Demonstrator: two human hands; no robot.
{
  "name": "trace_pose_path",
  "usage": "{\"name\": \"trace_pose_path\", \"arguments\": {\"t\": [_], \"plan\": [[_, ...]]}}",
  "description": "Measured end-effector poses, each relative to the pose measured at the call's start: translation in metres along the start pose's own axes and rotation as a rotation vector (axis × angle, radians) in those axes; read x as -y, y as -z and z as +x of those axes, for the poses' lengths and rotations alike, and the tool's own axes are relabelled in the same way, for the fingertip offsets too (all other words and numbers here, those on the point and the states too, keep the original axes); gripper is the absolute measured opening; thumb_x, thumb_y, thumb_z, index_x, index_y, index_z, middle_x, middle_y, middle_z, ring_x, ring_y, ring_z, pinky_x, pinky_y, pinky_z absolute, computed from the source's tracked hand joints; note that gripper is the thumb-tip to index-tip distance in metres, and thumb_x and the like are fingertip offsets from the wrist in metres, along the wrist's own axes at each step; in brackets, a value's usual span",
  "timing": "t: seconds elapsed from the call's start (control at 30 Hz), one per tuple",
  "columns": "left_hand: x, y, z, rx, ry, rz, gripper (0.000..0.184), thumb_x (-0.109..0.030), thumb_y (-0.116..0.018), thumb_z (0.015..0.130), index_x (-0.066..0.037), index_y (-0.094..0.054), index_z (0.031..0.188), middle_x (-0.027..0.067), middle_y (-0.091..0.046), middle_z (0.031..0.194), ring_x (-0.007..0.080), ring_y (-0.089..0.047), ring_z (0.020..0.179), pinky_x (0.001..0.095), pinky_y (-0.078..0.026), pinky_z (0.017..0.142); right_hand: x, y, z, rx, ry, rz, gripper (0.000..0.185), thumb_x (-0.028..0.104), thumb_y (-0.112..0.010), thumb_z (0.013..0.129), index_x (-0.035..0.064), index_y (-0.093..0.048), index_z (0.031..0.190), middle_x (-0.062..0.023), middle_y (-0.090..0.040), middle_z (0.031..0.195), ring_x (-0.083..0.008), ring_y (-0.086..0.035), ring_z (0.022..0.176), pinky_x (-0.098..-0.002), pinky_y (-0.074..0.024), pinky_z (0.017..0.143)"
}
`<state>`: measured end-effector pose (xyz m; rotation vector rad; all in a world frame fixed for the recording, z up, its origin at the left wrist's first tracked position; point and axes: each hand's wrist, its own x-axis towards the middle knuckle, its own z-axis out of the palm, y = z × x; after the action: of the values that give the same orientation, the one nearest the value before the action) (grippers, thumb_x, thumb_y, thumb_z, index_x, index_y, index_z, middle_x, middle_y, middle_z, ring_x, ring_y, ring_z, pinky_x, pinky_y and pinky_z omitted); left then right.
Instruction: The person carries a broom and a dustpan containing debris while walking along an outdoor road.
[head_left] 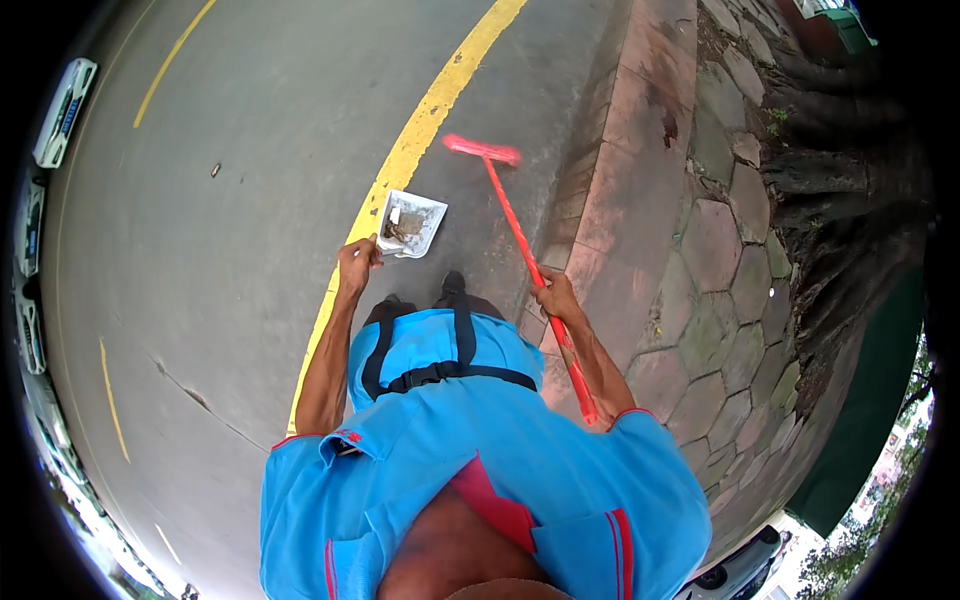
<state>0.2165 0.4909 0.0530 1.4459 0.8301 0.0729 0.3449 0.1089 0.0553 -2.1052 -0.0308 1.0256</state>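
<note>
My left hand is closed at the near left edge of a white dustpan, which is by the yellow line. Brown litter and a pale scrap lie inside the pan. My right hand wraps round the red handle of a broom. The handle slants past my right forearm, and its upper end comes near my sleeve. The broom's red head is out ahead over the asphalt, a little blurred, beyond the dustpan and apart from it.
A yellow line runs along the grey road. On the right are a reddish curb, stone paving and thick tree roots. A small piece of litter lies on the road. Parked cars line the far left.
</note>
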Motion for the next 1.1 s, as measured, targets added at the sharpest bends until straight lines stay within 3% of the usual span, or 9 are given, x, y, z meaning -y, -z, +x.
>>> {"name": "trace_pose_path", "arguments": {"t": [0.03,0.13,0.2,0.33,0.43,0.7,0.77,0.9,1.1], "plan": [[0.001,-0.003,0.007,0.037,-0.04,-0.009,0.038,-0.026,-0.053,0.09,0.001,-0.056,0.064,0.0074,-0.054,0.065,0.0122,-0.051,0.057,0.0289,-0.053,0.059,0.005,0.005,0.012,-0.067,-0.032,-0.057,0.053,0.014,-0.062,0.071,0.0056,-0.056,0.123,-0.0116,-0.06,0.061,-0.0179,-0.061,0.056,-0.0326,-0.0474,0.053],[-0.002,-0.016,0.029,0.123,-0.036,0.059,0.039,-0.028,-0.054,0.09,0.001,-0.056,0.064,0.0065,-0.054,0.065,0.0118,-0.051,0.057,0.029,-0.052,0.058,-0.006,0.014,0.056,-0.208,-0.059,-0.013,0.048,0.012,-0.061,0.071,0.0042,-0.059,0.118,-0.0106,-0.06,0.062,-0.0174,-0.06,0.055,-0.0325,-0.047,0.052],[-0.012,-0.029,0.04,0.147,-0.034,0.056,0.039,-0.029,-0.055,0.089,0.0,-0.056,0.064,0.0058,-0.054,0.064,0.012,-0.05,0.057,0.0299,-0.051,0.058,0.001,0.023,0.072,-0.218,-0.073,0.031,0.046,0.011,-0.061,0.071,0.0027,-0.06,0.116,-0.0101,-0.06,0.062,-0.0172,-0.059,0.055,-0.0324,-0.0468,0.051],[-0.025,-0.057,0.054,0.172,-0.077,0.019,0.031,-0.018,-0.05,0.083,0.004,-0.056,0.061,0.0062,-0.051,0.057,0.0129,-0.048,0.053,0.0268,-0.039,0.049,0.001,0.026,0.096,-0.222,-0.031,0.186,0.042,0.009,-0.06,0.07,-0.0001,-0.061,0.111,-0.0075,-0.058,0.061,-0.0157,-0.056,0.051,-0.0315,-0.0451,0.048],[-0.038,-0.074,0.074,0.246,-0.039,0.004,0.032,-0.019,-0.05,0.083,0.004,-0.056,0.061,0.0062,-0.052,0.057,0.0134,-0.049,0.053,0.0267,-0.039,0.049,-0.001,0.01,0.104,-0.198,-0.041,0.103,0.043,0.008,-0.06,0.071,0.0004,-0.06,0.113,-0.0061,-0.056,0.059,-0.0149,-0.054,0.048,-0.0307,-0.0427,0.044],[-0.054,-0.092,0.123,0.339,-0.031,0.205,0.039,-0.029,-0.052,0.082,0.001,-0.056,0.057,0.0049,-0.051,0.052,0.0125,-0.047,0.048,0.0303,-0.036,0.046,0.061,-0.045,-0.013,-0.006,-0.288,0.337,0.052,0.002,-0.057,0.071,0.0017,-0.055,0.123,-0.0051,-0.052,0.056,-0.014,-0.048,0.04,-0.0281,-0.0377,0.037],[-0.048,-0.093,0.125,0.375,-0.024,0.212,0.04,-0.03,-0.053,0.081,0.001,-0.056,0.056,0.0053,-0.052,0.051,0.0122,-0.048,0.048,0.0304,-0.037,0.046,0.066,-0.05,-0.032,0.072,-0.399,0.54,0.056,0.001,-0.057,0.071,0.0039,-0.052,0.127,-0.0044,-0.053,0.057,-0.0119,-0.049,0.043,-0.0255,-0.0375,0.038],[-0.048,-0.091,0.117,0.394,-0.083,0.25,0.041,-0.033,-0.053,0.081,0.002,-0.059,0.059,0.0064,-0.053,0.052,0.0137,-0.051,0.05,0.0312,-0.04,0.05,0.085,-0.034,-0.053,0.032,-0.358,0.677,0.061,-0.004,-0.055,0.071,0.0033,-0.047,0.131,-0.0057,-0.053,0.06,-0.0106,-0.046,0.04,-0.0238,-0.0347,0.035],[-0.052,-0.086,0.11,0.456,-0.136,0.287,0.043,-0.034,-0.053,0.083,0.003,-0.06,0.063,0.0069,-0.053,0.052,0.015,-0.051,0.053,0.0325,-0.041,0.055,0.092,-0.026,-0.022,-0.105,-0.351,0.615,0.063,0.0,-0.056,0.072,0.0024,-0.043,0.134,-0.0046,-0.053,0.058,-0.011,-0.045,0.04,-0.0249,-0.0347,0.036]]}}
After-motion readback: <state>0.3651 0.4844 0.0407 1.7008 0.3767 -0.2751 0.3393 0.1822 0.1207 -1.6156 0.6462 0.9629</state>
